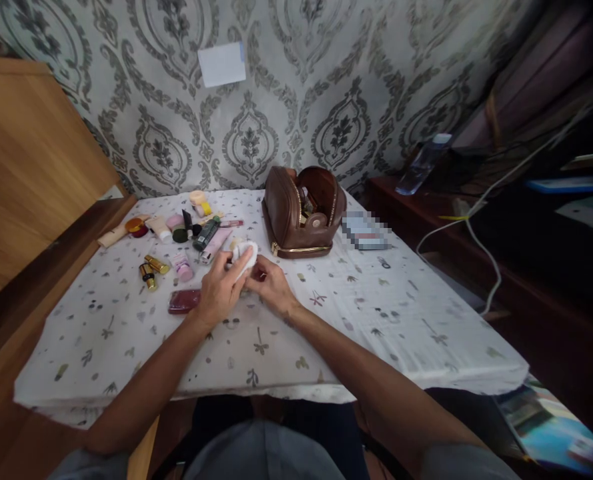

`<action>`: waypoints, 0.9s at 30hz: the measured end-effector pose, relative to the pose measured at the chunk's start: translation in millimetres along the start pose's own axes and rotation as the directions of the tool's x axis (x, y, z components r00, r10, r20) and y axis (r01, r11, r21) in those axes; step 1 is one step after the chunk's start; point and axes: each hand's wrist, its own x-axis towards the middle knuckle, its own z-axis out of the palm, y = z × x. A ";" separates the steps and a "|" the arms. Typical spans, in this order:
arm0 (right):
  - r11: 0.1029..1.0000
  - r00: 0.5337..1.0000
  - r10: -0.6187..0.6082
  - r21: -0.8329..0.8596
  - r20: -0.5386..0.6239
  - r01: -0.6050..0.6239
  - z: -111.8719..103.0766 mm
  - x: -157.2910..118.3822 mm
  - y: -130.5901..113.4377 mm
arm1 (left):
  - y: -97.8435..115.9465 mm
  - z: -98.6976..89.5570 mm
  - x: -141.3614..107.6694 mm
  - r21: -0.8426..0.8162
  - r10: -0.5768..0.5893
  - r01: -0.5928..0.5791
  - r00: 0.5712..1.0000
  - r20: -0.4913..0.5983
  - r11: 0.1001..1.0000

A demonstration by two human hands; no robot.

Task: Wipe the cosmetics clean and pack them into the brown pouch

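Observation:
My left hand is closed round a small white cloth, folded or bunched up, above the middle of the table. Pressed close on its right, my right hand has its fingers curled and pinched near the lower edge of the cloth; what lies between those fingers is too small to make out. A dark red case lies just left of my left hand. Behind my hands, to the right, stands a brown leather bag with its zipped top open and small items inside.
Several tubes, jars and bottles lie at the back left, among them a dark tube, a pink bottle and gold tubes. A blurred flat item lies right of the bag. A water bottle stands beyond the table.

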 end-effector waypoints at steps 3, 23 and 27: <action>0.994 0.999 0.003 0.108 0.044 -0.008 -0.9 0.6 -2.6 | -0.9 -1.3 0.5 -0.012 0.022 -0.022 1.000 0.003 1.000; 0.970 0.993 0.089 0.220 0.082 -0.105 9.2 -2.1 14.6 | -0.8 0.9 9.2 -0.522 -0.294 0.327 0.944 0.147 0.788; 0.973 0.997 0.062 0.222 0.035 -0.068 8.0 -2.3 14.8 | -1.5 1.7 10.2 -0.536 -0.288 0.350 0.937 0.199 0.768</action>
